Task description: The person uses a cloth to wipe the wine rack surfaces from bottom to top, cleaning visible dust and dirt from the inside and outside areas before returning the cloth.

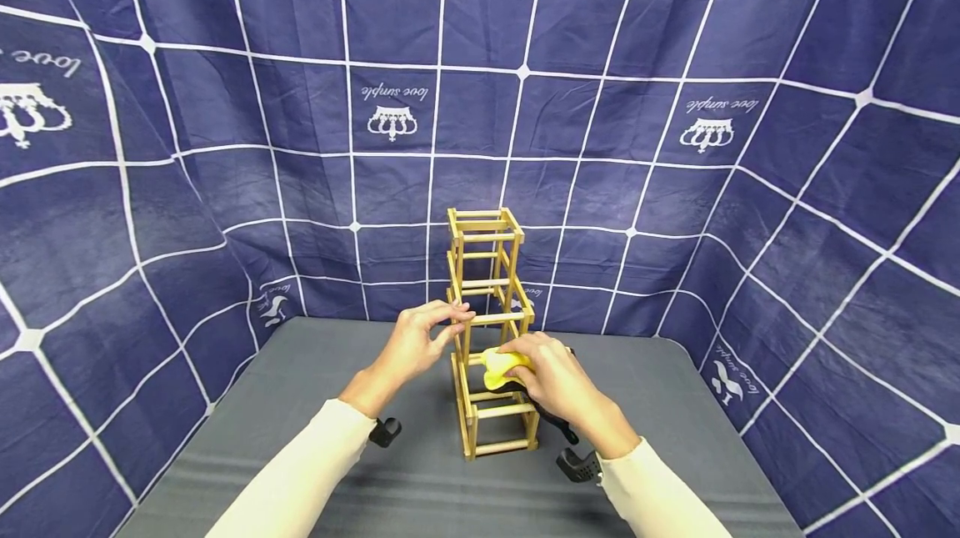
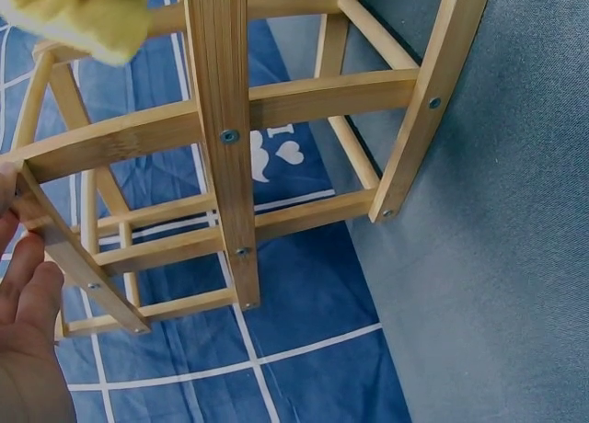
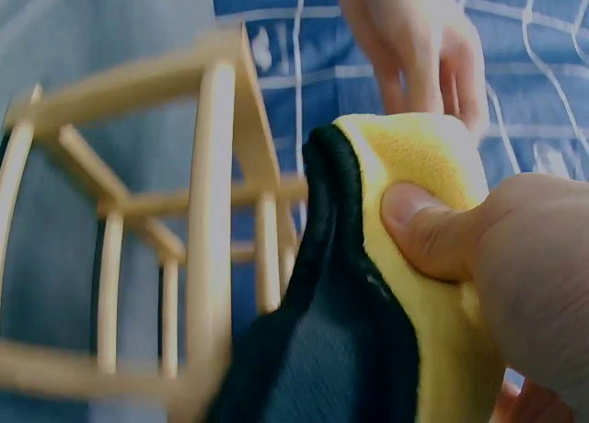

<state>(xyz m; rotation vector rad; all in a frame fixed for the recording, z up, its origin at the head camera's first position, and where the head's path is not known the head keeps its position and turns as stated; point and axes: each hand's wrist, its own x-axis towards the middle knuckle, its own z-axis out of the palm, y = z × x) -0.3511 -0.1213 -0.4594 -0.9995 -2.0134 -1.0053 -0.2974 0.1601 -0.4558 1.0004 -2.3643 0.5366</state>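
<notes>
A tiered wooden rack [image 1: 501,411] of pale slats and round rods stands upright on the grey surface. My left hand [image 1: 420,336] is at its left side, fingers and thumb pinching a middle side rail [image 2: 120,140]. A yellow cloth [image 1: 497,367] with a dark grey reverse and black edging is gripped in my right hand [image 1: 558,375]. In the right wrist view, the thumb presses on the yellow face of the cloth [image 3: 423,156]; the fingers behind it are mostly hidden. The cloth is at the rack's lower right part; whether it touches the wood, I cannot tell.
Blue fabric with white grid lines [image 1: 480,121] hangs at the back and both sides. The grey surface [image 1: 315,429] extends around the rack. A black strap piece [image 1: 386,432] is at the left wrist, another [image 1: 577,465] at the right.
</notes>
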